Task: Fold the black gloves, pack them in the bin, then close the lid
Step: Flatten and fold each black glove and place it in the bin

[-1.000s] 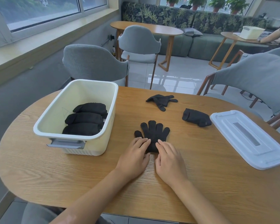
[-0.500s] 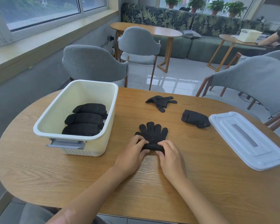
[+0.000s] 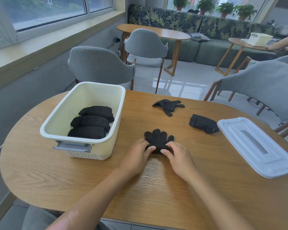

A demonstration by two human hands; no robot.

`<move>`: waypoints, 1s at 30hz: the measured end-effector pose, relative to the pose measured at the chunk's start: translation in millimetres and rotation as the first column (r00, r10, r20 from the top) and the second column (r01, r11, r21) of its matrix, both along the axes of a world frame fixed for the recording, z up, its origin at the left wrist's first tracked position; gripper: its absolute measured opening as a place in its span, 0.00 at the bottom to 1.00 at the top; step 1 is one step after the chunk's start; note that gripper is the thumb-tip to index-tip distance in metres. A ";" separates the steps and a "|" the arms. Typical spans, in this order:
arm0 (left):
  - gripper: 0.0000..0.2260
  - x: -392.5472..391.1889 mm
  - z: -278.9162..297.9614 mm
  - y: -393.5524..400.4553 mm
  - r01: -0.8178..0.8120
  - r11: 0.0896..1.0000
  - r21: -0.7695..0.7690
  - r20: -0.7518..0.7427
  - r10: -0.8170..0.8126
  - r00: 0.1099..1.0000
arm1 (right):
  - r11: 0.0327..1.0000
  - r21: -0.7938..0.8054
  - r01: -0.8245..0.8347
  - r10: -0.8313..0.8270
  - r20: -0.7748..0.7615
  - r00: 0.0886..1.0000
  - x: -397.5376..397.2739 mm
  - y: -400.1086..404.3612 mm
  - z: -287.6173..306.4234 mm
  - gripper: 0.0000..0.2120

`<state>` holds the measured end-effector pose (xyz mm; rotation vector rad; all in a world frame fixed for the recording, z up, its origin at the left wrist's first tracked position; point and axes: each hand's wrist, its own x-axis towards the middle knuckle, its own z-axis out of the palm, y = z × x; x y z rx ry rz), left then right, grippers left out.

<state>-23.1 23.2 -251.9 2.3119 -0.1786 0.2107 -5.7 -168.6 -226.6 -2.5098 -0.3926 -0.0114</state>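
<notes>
Head view: at the centre of the frame the left hand (image 3: 136,153) and right hand (image 3: 179,155) both pinch the rolled cuff end of a black glove (image 3: 158,138) lying on the bench (image 3: 90,180), its finger ends splayed toward the top of the frame. Each hand's fingers (image 3: 150,148) are curled over the roll, thumbs tucked beneath as far as can be seen.

To do this fold well, I judge the roll should stay even across its width, both hands advancing together and pressing down so the knit does not spring open.

Three folded bundles (image 3: 90,122) lie in the bin (image 3: 83,143) at left. A folded glove (image 3: 203,123) and a loose one (image 3: 168,105) wait above, and the lid (image 3: 256,146) lies at right.
</notes>
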 end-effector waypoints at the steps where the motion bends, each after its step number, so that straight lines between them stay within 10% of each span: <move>1: 0.13 2.4 0.9 -0.8 -0.021 1.000 0.001 0.003 0.021 1.000 | 1.000 0.002 0.004 -0.004 -0.018 1.000 3.3 0.9 1.4 0.07; 9: 0.10 12.4 7.7 -9.7 -0.149 0.989 -0.011 0.077 0.149 0.986 | 0.992 0.062 0.107 -0.100 -0.113 0.989 15.8 10.7 10.4 0.05; 19: 0.09 5.6 -10.0 -15.3 -0.180 0.892 0.414 0.295 0.055 0.954 | 0.971 -0.238 0.024 0.089 0.454 0.887 7.0 16.1 -17.1 0.07; 30: 0.24 4.6 -5.9 -12.2 -0.047 0.881 0.471 0.153 -0.029 0.988 | 0.942 -0.334 0.021 0.123 0.405 0.906 -0.4 15.6 -21.9 0.27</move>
